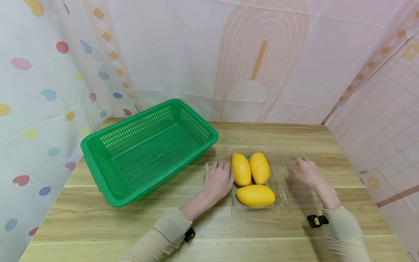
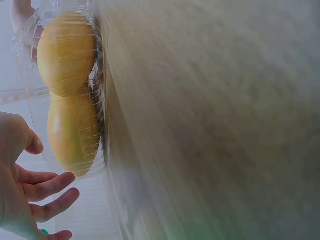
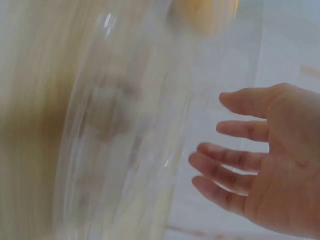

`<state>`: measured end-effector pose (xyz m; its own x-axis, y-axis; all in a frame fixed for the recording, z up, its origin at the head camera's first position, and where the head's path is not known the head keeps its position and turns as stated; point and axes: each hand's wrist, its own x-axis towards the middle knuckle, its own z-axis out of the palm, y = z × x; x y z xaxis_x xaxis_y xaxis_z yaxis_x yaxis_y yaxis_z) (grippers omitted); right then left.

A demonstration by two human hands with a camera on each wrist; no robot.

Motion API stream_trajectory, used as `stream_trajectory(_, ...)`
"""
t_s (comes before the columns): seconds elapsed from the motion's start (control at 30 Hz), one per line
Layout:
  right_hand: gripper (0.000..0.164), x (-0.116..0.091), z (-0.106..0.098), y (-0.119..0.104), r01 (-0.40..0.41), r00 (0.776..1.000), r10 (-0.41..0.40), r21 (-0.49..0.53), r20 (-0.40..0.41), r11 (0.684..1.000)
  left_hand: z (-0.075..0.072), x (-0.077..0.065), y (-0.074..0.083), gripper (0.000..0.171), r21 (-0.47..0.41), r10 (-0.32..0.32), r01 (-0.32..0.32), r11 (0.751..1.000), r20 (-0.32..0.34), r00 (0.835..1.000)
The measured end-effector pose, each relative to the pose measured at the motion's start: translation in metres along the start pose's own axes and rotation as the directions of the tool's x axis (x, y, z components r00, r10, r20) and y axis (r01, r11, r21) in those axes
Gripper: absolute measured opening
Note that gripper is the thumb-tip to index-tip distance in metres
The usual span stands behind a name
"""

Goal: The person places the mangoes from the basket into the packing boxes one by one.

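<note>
Three yellow mangoes lie in a clear plastic clamshell box [image 1: 282,194]: an upright-lying left mango [image 1: 241,169], a right mango [image 1: 260,168] beside it, and a front mango [image 1: 255,195] lying crosswise. The transparent lid [image 3: 125,150] is folded out to the right, blurred in the right wrist view. My left hand [image 1: 218,179] is at the box's left side, its fingers loosely spread; whether it touches the wall is unclear. Over the lid hovers my right hand [image 1: 307,173], its fingers [image 3: 235,161] apart and bent slightly, with nothing held.
A green slotted plastic basket [image 1: 148,162] with nothing in it stands at the left, angled, close to my left hand. The wooden table [image 1: 212,233] meets patterned cloth [image 1: 183,54] at the back and both sides.
</note>
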<state>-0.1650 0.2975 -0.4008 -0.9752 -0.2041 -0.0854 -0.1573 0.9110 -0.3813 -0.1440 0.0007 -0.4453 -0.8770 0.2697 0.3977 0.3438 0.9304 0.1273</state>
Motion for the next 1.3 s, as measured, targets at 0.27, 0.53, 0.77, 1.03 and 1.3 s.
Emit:
stream_trajectory(0.27,0.055,-0.013,-0.010,0.040,-0.153,0.981,0.157,-0.044,0.112,0.987,0.002,-0.001,-0.002,0.026,0.011,0.024,-0.024,1.000,-0.022,0.999)
stream_trajectory(0.53,0.052,-0.015,-0.010,0.059,-0.173,0.963,0.175,-0.028,0.205,0.985,0.000,-0.001,-0.003,0.028,-0.018,0.003,-0.003,1.000,0.012,1.000)
stream_trajectory(0.77,0.044,-0.016,-0.011,0.061,-0.123,0.975,0.123,-0.007,0.186,0.992,0.000,-0.001,-0.002,0.030,-0.028,-0.002,0.003,1.000,0.027,1.000)
stream_trajectory(1.03,0.048,-0.024,-0.039,0.057,-0.121,0.966,0.113,0.022,0.231,0.992,0.002,-0.001,-0.002,0.029,-0.050,-0.002,0.003,0.999,0.019,1.000)
stream_trajectory(1.3,0.051,-0.035,-0.068,0.045,-0.027,0.984,0.031,-0.025,0.177,0.999,0.002,-0.001,-0.002,0.029,-0.072,-0.003,0.005,0.997,0.035,0.999)
